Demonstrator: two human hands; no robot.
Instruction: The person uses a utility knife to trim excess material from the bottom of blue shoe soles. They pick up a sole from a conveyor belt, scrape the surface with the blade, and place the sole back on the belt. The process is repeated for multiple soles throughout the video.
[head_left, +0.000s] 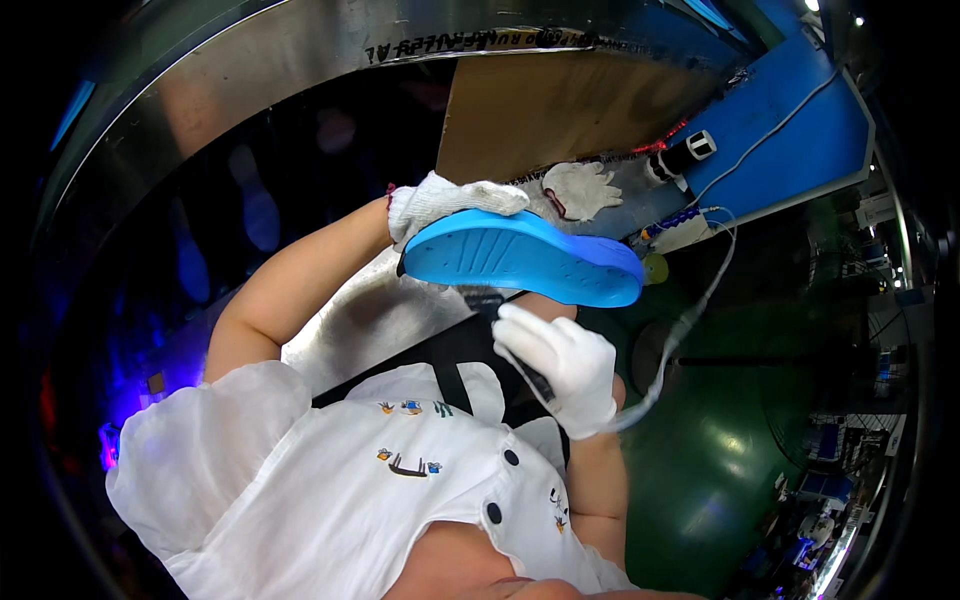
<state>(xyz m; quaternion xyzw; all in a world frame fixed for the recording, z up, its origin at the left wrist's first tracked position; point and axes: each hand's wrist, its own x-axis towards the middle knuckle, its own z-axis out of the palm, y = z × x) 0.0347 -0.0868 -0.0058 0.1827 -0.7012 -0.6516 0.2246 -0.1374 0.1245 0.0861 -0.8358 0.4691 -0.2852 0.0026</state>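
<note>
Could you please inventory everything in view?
Shoe sole: one, blue, centre
Tool: one, dark, below sole
Cable: one, pale, right of tool
Cardboard: one, brown, upper centre
Loose glove: one, white, above sole
Cylinder: one, black and white, right of glove
Panel: one, blue, upper right
Metal rim: one, silver, top
Sole-like shapes: several, bluish, left
Distant items: several, unclear, far right
Floor: one, green, right
Shirt: one, white, bottom
Left hand: one, white-gloved, holding sole
Right hand: one, white-gloved, holding tool

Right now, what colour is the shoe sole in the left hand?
The shoe sole is bright blue, more violet toward the right; head view.
</note>
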